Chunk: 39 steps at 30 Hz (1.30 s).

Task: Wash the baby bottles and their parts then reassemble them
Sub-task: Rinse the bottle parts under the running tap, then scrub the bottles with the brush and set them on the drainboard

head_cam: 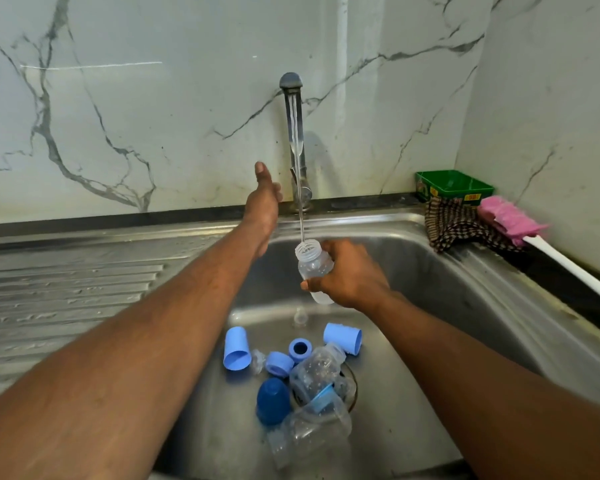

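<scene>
Baby bottle [314, 268], clear and capless, sits under the tap's [294, 133] thin stream above the sink [430, 271], gripped by the right hand [352, 275], which hides its right side. Left hand [264, 199] reaches toward the tap lever, fingers mostly hidden, so its grip is unclear. Near, two more bottles [317, 372] overlap among blue caps [237, 348].

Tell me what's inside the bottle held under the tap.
The clear bottle, gripped by the right hand, takes the water stream into its open neck. Its walls look pale and clear; the fingers cover part of them, so the water level cannot be read.
</scene>
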Motion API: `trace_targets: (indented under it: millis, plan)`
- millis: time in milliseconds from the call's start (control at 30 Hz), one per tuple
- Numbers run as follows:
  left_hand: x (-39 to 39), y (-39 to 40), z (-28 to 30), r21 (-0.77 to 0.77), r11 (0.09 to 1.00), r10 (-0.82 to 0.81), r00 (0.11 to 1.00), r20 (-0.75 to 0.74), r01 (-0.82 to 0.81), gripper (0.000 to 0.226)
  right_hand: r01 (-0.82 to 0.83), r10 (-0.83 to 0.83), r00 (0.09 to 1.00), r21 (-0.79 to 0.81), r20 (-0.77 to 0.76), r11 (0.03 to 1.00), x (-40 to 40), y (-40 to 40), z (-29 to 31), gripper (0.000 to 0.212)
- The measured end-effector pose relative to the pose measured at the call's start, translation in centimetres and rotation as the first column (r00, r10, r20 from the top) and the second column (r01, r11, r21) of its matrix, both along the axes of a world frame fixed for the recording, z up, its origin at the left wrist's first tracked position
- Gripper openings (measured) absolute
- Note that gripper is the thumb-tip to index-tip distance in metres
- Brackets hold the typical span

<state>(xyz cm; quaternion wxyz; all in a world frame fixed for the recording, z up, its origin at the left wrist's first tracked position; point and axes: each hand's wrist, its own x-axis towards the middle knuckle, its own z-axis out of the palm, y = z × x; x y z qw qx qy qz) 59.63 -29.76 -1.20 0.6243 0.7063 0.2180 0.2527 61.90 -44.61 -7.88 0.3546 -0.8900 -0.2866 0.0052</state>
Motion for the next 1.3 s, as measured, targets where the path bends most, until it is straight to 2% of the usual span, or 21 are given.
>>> trace_targets:
  millis: [133, 233, 367, 500, 567, 633, 700, 733, 767, 800, 833, 900, 933, 1000, 1033, 1067, 1100, 1167, 1233, 1267, 1300]
  plan:
    - [-3.6, -2.0, -2.3, -0.011, 0.999, 0.04, 0.992, -0.116, -0.042, 0.06, 0.012, -0.012, 1.0, -0.029, -0.011, 1.0, -1.2, -0.9, 1.4, 0.064]
    - [-6.5, -3.9, -4.2, -0.078, 0.979, -0.203, 0.947, -0.249, 0.189, 0.063, 0.0, 0.007, 0.998, 0.108, -0.066, 0.994, -2.2, -1.8, 3.0, 0.058]
    - [-7.9, -6.4, -3.4, -0.161, 0.929, -0.358, 0.921, -0.155, 0.334, 0.058, -0.039, 0.079, 0.981, 0.216, -0.178, 0.976, -3.2, -3.5, 4.3, 0.055]
    - [-7.2, -8.3, -2.9, -0.115, 0.96, -0.274, 0.946, -0.174, 0.256, 0.073, -0.055, 0.072, 0.984, 0.107, -0.162, 0.993, -2.6, -7.1, 5.2, 0.059]
    - [-7.1, -8.8, -3.0, -0.075, 0.977, -0.211, 0.941, -0.265, 0.198, 0.104, 0.133, -0.133, 0.991, -0.02, 0.002, 0.991, -2.2, -10.6, 5.6, 0.051]
    - [-7.4, -9.5, -3.3, -0.012, 0.98, -0.19, 0.921, -0.339, 0.198, 0.13, 0.445, -0.394, 0.879, -0.169, 0.268, 0.879, -1.6, -14.4, 5.9, 0.044]
    - [-7.9, -10.7, -3.5, 0.086, 0.969, -0.181, 0.906, -0.384, 0.23, 0.122, 0.626, -0.53, 0.772, -0.278, 0.351, 0.728, -1.1, -17.3, 5.7, 0.054]
    - [-8.1, -10.9, -3.8, 0.152, 0.953, -0.177, 0.888, -0.424, 0.262, 0.115, 0.633, -0.544, 0.772, -0.32, 0.329, 0.705, -0.8, -17.9, 5.7, 0.058]
    - [-8.6, -11.2, -4.0, 0.257, 0.897, -0.183, 0.833, -0.522, 0.359, 0.11, 0.619, -0.548, 0.785, -0.335, 0.289, 0.71, -0.4, -18.4, 5.5, 0.058]
    - [-9.0, -11.1, -4.1, 0.399, 0.772, -0.132, 0.739, -0.661, 0.495, 0.107, 0.602, -0.549, 0.798, -0.325, 0.248, 0.729, -0.1, -18.5, 5.4, 0.057]
    - [-9.4, -10.9, -4.2, 0.536, 0.563, 0.019, 0.639, -0.769, 0.629, 0.1, 0.595, -0.548, 0.804, -0.293, 0.232, 0.748, 0.2, -18.5, 5.2, 0.054]
    - [-10.3, -10.6, -4.0, 0.666, 0.119, 0.375, 0.588, -0.717, 0.736, 0.079, 0.606, -0.549, 0.79, -0.21, 0.273, 0.767, 0.3, -18.2, 5.1, 0.044]
    - [-10.6, -10.4, -3.6, 0.683, -0.023, 0.462, 0.613, -0.641, 0.731, 0.075, 0.61, -0.544, 0.779, -0.176, 0.313, 0.772, 0.3, -18.0, 5.2, 0.041]
    - [-11.2, -9.9, -2.8, 0.71, -0.141, 0.505, 0.667, -0.547, 0.69, 0.075, 0.599, -0.51, 0.762, -0.137, 0.399, 0.789, -0.4, -17.1, 5.6, 0.042]
    - [-11.5, -9.4, -2.4, 0.726, -0.147, 0.499, 0.684, -0.532, 0.672, 0.078, 0.574, -0.479, 0.761, -0.109, 0.438, 0.812, -1.0, -16.3, 6.0, 0.044]
    - [-11.6, -8.9, -2.3, 0.74, -0.112, 0.475, 0.69, -0.546, 0.663, 0.08, 0.537, -0.448, 0.764, -0.072, 0.465, 0.84, -1.6, -15.7, 6.5, 0.046]
    - [-11.9, -8.7, -2.2, 0.772, 0.019, 0.404, 0.702, -0.587, 0.635, 0.083, 0.482, -0.411, 0.782, -0.036, 0.47, 0.876, -2.2, -15.0, 7.1, 0.048]
    - [-12.1, -7.7, -2.4, 0.723, 0.481, 0.168, 0.757, -0.631, 0.496, 0.096, 0.327, -0.302, 0.846, 0.02, 0.439, 0.945, -3.7, -13.3, 8.4, 0.05]
    - [-13.0, -7.0, -2.5, 0.398, 0.869, -0.027, 0.833, -0.553, 0.292, 0.113, 0.141, -0.149, 0.884, 0.051, 0.444, 0.989, -5.4, -10.9, 9.2, 0.046]
    - [-13.3, -6.8, -2.5, 0.172, 0.959, -0.108, 0.849, -0.517, 0.227, 0.114, 0.059, -0.078, 0.892, 0.057, 0.445, 0.997, -6.4, -9.9, 9.5, 0.044]
    - [-14.1, -6.0, -2.4, -0.06, 0.98, -0.197, 0.856, -0.479, 0.192, 0.106, -0.03, 0.001, 0.898, 0.059, 0.441, 0.998, -7.5, -8.4, 9.5, 0.043]
